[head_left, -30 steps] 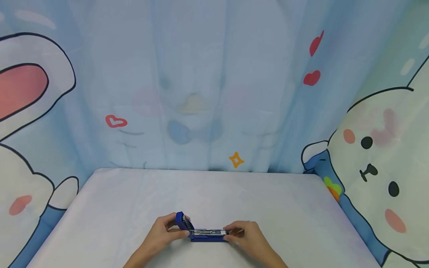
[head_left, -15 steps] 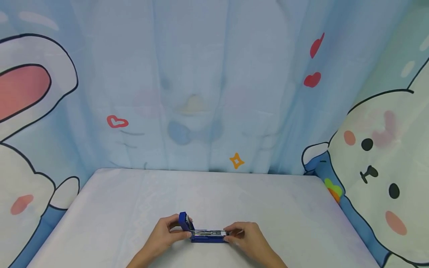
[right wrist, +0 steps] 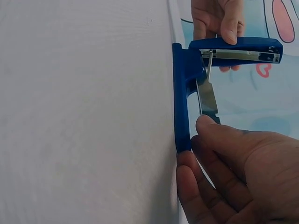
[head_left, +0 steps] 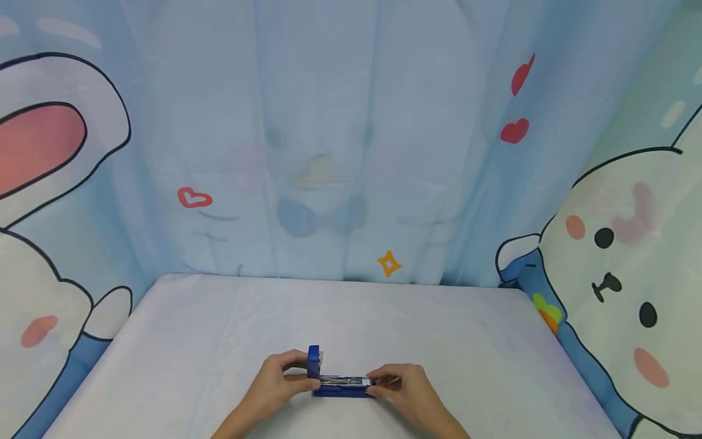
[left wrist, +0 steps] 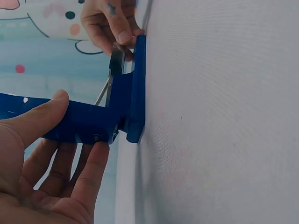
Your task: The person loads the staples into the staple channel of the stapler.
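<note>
A blue stapler (head_left: 342,393) sits on the white-covered table, its top cover (left wrist: 86,123) swung up to stand roughly at a right angle to the base (right wrist: 181,107). The metal staple magazine (right wrist: 207,99) is exposed, with a thin rod linking it to the cover. My left hand (head_left: 282,375) grips the raised cover between thumb and fingers, near the hinge end. At the opposite end, my right hand (head_left: 403,387) pinches the front of the stapler, thumb on the magazine tip and fingers by the base's end. The inside of the cover faces right.
The table (head_left: 439,329) has a pale cloth over it. Behind it hangs a light blue curtain (head_left: 329,91) printed with cartoon animals, hearts and a star.
The stapler's cover has swung from leaning left to about upright, and my left hand has moved slightly right with it. My right hand stays at the front end.
</note>
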A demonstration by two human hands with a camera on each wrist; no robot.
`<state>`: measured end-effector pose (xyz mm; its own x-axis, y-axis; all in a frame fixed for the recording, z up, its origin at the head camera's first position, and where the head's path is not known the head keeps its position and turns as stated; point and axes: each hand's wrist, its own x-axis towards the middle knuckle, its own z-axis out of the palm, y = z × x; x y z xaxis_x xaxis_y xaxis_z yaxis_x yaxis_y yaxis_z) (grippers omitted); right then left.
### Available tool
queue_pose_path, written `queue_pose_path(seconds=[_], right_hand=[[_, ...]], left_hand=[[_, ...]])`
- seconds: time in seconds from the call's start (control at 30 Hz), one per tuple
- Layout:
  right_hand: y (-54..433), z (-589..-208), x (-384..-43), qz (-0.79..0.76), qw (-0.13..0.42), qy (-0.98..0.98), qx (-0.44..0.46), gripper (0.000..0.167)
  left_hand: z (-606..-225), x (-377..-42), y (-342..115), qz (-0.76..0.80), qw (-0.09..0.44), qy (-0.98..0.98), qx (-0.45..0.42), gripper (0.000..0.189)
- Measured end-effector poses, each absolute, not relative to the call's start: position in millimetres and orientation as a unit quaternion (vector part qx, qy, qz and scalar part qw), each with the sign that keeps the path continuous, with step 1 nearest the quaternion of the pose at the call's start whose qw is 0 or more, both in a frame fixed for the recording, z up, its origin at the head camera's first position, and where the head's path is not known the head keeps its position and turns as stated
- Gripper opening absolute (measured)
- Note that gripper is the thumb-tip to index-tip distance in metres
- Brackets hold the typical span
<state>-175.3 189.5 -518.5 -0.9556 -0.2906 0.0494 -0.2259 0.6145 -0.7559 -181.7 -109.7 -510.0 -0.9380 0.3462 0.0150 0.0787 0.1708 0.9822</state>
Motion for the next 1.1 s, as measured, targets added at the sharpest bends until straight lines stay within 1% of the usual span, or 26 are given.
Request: queue_pose_path(seconds=[0.17, 0.33, 0.83, 1.1], right_hand=[[188.2, -518.3, -176.6, -0.416, 0.03, 0.897, -0.145, 0.016], [187.6, -517.0, -176.7, -0.407, 0.033, 0.903, -0.136, 0.017], [185.8, -518.6, -175.8, -0.409, 0.036, 0.902, -0.133, 0.017], [186.8, -518.7, -176.5, -0.409, 0.037, 0.902, -0.136, 0.017]], left_hand=[[-508.9, -182.7, -107.0, 0.64, 0.114, 0.747, 0.141, 0.038], [-509.0, -183.6, -103.1, 0.64, 0.113, 0.747, 0.143, 0.037], [-508.4, -179.8, -98.0, 0.612, 0.097, 0.771, 0.143, 0.038], [-507.6, -180.6, -94.7, 0.58, 0.074, 0.796, 0.156, 0.037]])
